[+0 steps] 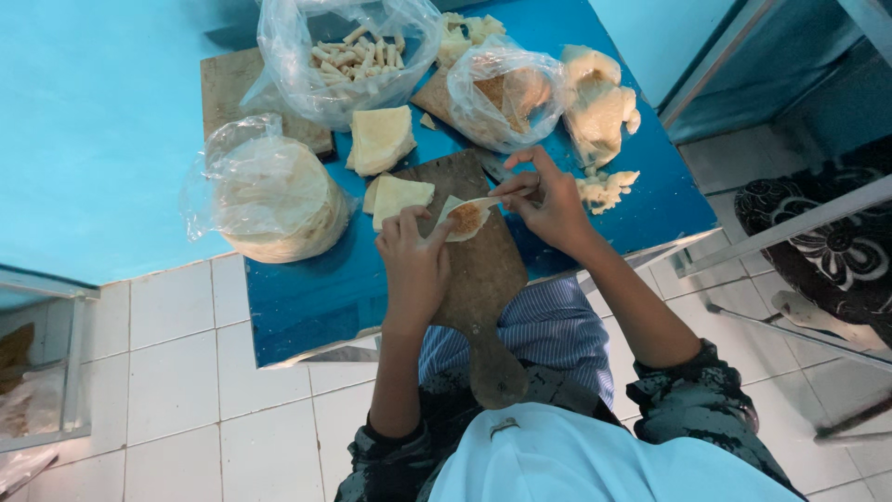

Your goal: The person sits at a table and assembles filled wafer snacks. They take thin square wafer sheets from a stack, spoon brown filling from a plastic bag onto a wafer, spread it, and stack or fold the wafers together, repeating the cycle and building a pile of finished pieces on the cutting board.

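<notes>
My left hand (413, 260) rests on a wooden paddle board (478, 279) and pins down a thin pale wrapper (462, 221) with brown filling on it. My right hand (548, 200) pinches the wrapper's far edge and folds it over the filling. Two cut wrapper pieces (398, 196) lie on the board just left of my left hand. The board's handle points toward my lap.
On the small blue table (307, 297) sit a bagged stack of round wrappers (274, 195), a bag of rolled pieces (348, 56), a bag of brown filling (506, 93), folded wrappers (381, 138) and dough scraps (599, 102). White tiled floor lies below; metal chair legs (790, 223) stand at the right.
</notes>
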